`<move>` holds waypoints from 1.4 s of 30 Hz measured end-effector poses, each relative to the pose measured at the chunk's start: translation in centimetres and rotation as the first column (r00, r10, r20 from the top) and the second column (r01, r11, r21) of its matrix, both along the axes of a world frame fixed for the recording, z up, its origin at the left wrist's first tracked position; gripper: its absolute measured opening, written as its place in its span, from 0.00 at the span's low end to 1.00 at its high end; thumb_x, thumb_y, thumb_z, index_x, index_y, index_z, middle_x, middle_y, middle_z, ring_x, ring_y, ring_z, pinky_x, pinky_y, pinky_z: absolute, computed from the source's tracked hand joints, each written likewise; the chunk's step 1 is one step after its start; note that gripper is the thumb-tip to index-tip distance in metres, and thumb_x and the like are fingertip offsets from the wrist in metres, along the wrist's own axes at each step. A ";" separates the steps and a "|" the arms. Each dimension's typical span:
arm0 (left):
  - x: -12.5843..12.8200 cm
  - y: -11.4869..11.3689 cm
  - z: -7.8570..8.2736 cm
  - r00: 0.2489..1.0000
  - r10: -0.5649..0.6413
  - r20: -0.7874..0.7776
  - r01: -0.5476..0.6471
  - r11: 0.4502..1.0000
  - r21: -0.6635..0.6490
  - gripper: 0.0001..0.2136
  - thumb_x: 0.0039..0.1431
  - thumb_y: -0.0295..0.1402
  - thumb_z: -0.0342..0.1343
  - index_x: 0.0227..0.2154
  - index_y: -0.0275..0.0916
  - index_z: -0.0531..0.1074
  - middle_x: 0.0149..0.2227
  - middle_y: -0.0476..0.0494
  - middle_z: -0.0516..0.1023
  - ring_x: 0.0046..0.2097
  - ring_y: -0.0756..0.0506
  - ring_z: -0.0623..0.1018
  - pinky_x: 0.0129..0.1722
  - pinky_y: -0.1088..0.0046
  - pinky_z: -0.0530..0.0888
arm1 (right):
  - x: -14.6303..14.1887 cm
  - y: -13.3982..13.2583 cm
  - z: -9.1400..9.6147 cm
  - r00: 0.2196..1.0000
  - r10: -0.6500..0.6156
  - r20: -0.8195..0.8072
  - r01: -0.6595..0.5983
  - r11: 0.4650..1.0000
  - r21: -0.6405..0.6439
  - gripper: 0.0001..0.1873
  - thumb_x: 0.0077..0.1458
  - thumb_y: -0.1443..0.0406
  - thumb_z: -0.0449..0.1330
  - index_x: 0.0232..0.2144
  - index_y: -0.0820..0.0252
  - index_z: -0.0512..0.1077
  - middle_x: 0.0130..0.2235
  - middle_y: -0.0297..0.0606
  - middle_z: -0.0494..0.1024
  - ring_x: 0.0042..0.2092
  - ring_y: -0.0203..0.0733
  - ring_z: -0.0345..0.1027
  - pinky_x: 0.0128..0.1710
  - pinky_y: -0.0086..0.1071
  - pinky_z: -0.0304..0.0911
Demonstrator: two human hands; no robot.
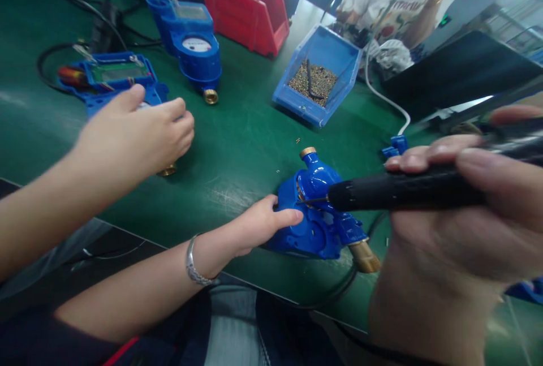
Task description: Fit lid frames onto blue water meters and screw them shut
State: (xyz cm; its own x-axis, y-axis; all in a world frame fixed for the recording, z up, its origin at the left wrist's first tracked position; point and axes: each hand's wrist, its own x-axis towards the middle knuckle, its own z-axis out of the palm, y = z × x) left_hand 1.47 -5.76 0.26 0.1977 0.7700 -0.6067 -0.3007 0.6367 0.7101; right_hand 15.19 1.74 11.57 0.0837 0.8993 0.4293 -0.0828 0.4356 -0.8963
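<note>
My left hand, with a silver bracelet at the wrist, holds a blue water meter on the green table, its thumb laid along the housing. The meter lies tipped over, with its underside turned up and brass threaded ends showing. In my right hand is a black electric screwdriver, its fingers wrapped round the body. The thin bit reaches the blue housing just beyond my left thumb; whether it sits in a screw is too small to tell.
A co-worker's hand rests over another opened blue meter at left. A closed meter stands behind it. A red bin and a blue bin of small screws are at the back. A dark panel stands at right.
</note>
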 end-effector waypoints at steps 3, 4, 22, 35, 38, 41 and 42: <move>0.0 0.0 0.0 1.000 -0.010 0.003 0.010 1.000 0.011 0.25 0.41 0.44 0.61 0.42 0.35 0.66 0.44 0.34 0.75 0.46 0.35 0.74 0.45 0.60 0.71 | -2.1 -0.2 -0.7 0.998 0.032 -0.063 -0.032 0.999 0.008 0.14 0.40 0.74 0.54 0.32 0.58 0.69 0.20 0.28 0.69 0.21 0.37 0.63 0.23 0.34 0.61; 0.0 0.0 -0.1 1.000 -0.012 -0.005 0.012 1.000 0.016 0.26 0.41 0.44 0.61 0.42 0.34 0.65 0.44 0.34 0.75 0.47 0.35 0.74 0.45 0.60 0.70 | -2.4 -0.3 -0.8 0.997 0.053 -0.047 -0.054 0.998 -0.020 0.14 0.40 0.74 0.54 0.32 0.57 0.69 0.20 0.28 0.70 0.21 0.38 0.63 0.24 0.34 0.62; 0.4 -0.3 -1.1 0.983 -0.012 -0.182 0.025 0.997 0.070 0.28 0.43 0.47 0.60 0.45 0.34 0.67 0.44 0.33 0.76 0.45 0.34 0.75 0.41 0.61 0.72 | -2.4 -0.3 -3.0 0.992 0.122 0.016 -0.113 0.954 -0.276 0.18 0.40 0.75 0.59 0.35 0.58 0.64 0.24 0.25 0.72 0.26 0.34 0.67 0.36 0.35 0.66; 0.7 -0.4 -0.9 0.988 0.032 -0.151 -0.022 0.998 0.064 0.27 0.42 0.46 0.59 0.43 0.33 0.67 0.43 0.33 0.76 0.44 0.35 0.74 0.42 0.59 0.71 | -2.9 -0.5 -3.2 0.995 0.101 -0.026 -0.104 0.952 -0.288 0.18 0.39 0.74 0.58 0.36 0.57 0.62 0.22 0.23 0.71 0.25 0.33 0.66 0.35 0.33 0.67; 0.7 -0.3 -0.7 0.990 0.029 -0.141 -0.021 0.998 0.060 0.27 0.42 0.46 0.57 0.43 0.32 0.66 0.43 0.32 0.75 0.45 0.35 0.74 0.43 0.58 0.70 | -3.0 -0.5 -2.8 0.984 0.167 -0.056 -0.176 0.936 -0.304 0.20 0.38 0.74 0.58 0.37 0.56 0.62 0.22 0.23 0.71 0.24 0.34 0.66 0.36 0.35 0.68; 0.9 -0.4 -0.5 0.991 0.038 -0.126 -0.032 0.998 0.049 0.28 0.43 0.47 0.57 0.44 0.30 0.65 0.44 0.31 0.74 0.45 0.35 0.73 0.45 0.57 0.69 | -1.5 -0.5 -0.8 0.989 0.146 -0.038 -0.150 0.968 -0.200 0.20 0.38 0.74 0.57 0.37 0.58 0.63 0.22 0.24 0.69 0.26 0.35 0.65 0.42 0.39 0.69; 1.0 -0.5 -0.4 0.992 0.048 -0.115 -0.043 0.998 0.048 0.28 0.43 0.46 0.56 0.44 0.30 0.65 0.44 0.31 0.74 0.45 0.35 0.73 0.46 0.58 0.69 | -0.4 -0.3 0.1 0.994 0.106 0.026 -0.100 0.982 -0.163 0.19 0.40 0.72 0.57 0.39 0.58 0.62 0.24 0.25 0.68 0.27 0.35 0.65 0.44 0.40 0.68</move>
State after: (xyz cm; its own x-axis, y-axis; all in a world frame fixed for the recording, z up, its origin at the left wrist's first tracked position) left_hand 2.44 -6.23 -0.18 0.0923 0.8036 -0.5879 -0.2429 0.5908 0.7694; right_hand 14.76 1.43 11.71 -0.0252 0.9599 0.2793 -0.0872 0.2762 -0.9571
